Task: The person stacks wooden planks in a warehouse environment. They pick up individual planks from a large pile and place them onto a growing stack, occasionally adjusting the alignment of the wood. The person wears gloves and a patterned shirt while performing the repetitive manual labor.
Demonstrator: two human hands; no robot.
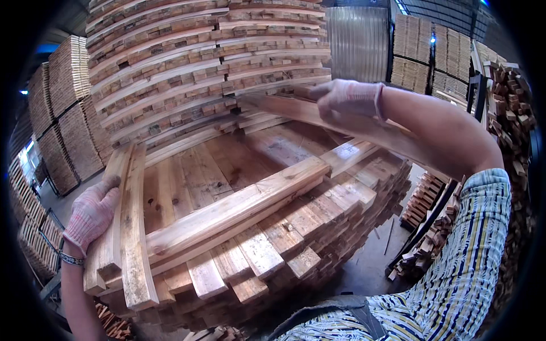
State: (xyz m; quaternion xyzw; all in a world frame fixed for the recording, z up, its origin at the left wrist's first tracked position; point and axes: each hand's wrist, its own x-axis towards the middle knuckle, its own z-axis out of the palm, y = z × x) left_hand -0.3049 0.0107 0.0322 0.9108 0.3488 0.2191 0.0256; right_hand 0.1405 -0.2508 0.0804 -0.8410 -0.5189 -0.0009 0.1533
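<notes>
At the left side of the stack, my left hand [94, 213] in a pale pink knit glove has its fingers bent against the outer plank [114, 227]. Beside that plank lies another lengthwise plank [135, 238]. My right hand [347, 99], gloved the same way and slightly blurred, grips a long wooden plank [364, 126] near the far right of the stack. This plank slants from the far middle down under my right forearm. A thick plank [239, 207] lies across the near part of the stack's flat board layer [199, 176].
A tall stack of layered planks [170, 62] rises right behind the work. Uneven plank ends [259, 250] jut out at the near side. More stacks [74, 113] stand at left, and others [412, 51] at far right. Loose wood pieces [509, 113] are piled at right above grey floor [369, 258].
</notes>
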